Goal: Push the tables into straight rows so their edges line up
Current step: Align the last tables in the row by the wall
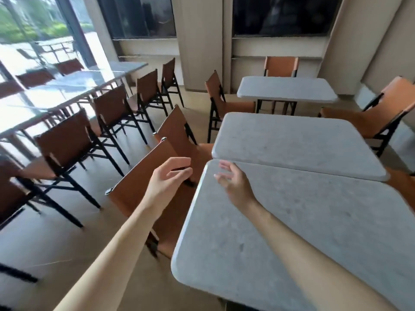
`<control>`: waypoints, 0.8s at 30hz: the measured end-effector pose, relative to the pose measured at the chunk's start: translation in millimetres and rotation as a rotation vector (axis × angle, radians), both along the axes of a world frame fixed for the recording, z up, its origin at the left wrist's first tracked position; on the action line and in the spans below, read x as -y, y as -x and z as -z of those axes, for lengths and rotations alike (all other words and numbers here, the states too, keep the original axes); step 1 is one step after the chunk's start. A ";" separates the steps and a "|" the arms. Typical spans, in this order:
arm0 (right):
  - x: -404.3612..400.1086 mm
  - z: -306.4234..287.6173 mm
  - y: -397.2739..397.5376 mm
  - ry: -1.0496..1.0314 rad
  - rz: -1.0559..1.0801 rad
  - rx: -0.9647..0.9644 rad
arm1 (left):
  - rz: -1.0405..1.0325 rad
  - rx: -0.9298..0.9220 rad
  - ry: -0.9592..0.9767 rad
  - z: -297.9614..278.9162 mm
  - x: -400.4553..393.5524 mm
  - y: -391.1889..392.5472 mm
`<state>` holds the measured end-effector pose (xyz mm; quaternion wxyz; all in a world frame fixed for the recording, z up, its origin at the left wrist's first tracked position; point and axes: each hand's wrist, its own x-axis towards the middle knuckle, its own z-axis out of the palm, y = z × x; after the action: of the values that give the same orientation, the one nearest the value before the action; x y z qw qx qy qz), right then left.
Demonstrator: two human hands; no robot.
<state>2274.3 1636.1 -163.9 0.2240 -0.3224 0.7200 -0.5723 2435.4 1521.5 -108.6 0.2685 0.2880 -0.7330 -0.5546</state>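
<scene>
Both hands open over nearest grey bench (292, 232): left hand (167, 179) beside its corner, right hand (233, 184) above; no readable writing

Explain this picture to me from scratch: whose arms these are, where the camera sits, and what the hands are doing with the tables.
There is no machine here. One wide-angle camera worn on a person's head looks forward and down, so the two bare arms are that person's own. The left hand reaches over the brown leather chair back, fingers relaxed, gripping nothing. The right hand hovers at the far left corner of the near grey stone-topped table, fingers spread, holding nothing. That table meets a second grey stone-topped table at an angle, so their edges do not line up. A third grey table stands further off.
</scene>
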 end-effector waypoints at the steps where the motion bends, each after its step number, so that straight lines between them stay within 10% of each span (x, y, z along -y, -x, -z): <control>1: 14.0 -10.5 -18.6 0.041 -0.044 0.012 | -0.026 -0.001 0.028 -7.4 6.8 -21.0; 12: 84.6 -54.5 -134.7 0.184 -0.415 0.061 | -0.371 -0.119 0.075 -27.1 33.9 -198.1; 24: 244.8 -47.8 -150.4 0.162 -0.604 0.157 | -0.446 0.042 0.120 -25.5 167.1 -212.4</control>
<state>2424.7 1391.3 -116.1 0.4122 -0.4932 0.5242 -0.5587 2647.8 1354.3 -83.1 0.3858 0.4378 -0.6883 -0.4310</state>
